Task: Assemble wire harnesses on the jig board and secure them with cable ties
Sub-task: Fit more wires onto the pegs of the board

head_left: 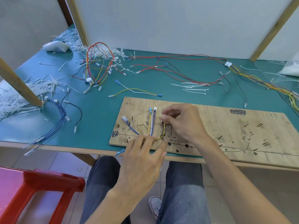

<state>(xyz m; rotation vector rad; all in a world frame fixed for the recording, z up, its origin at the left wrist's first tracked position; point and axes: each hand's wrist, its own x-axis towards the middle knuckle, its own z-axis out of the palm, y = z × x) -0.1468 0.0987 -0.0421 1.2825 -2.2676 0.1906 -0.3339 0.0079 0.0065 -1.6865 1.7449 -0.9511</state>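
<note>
Tabletop (97, 113) in green matting carries the wooden jig board (226, 126), which lies along the near edge in front of a seated person. Well to the right of the board and further back, a clear plastic bag (291, 68) holds something white that I cannot make out. At the board's near edge the left hand (144, 157) lies flat, its straight, spread fingers pressing on the routed wires (152, 123), which run upright between pegs on the board's left part. Just beyond it the right hand (182, 122) pinches the top of a yellow wire (164, 128) between thumb and forefinger. Loose cable ties (194, 88) lie beyond the board. Handwritten "1134" (269, 115) marks the board's far right corner and "175" (126, 103) its far left one. The other pen marks are too small to read.
</note>
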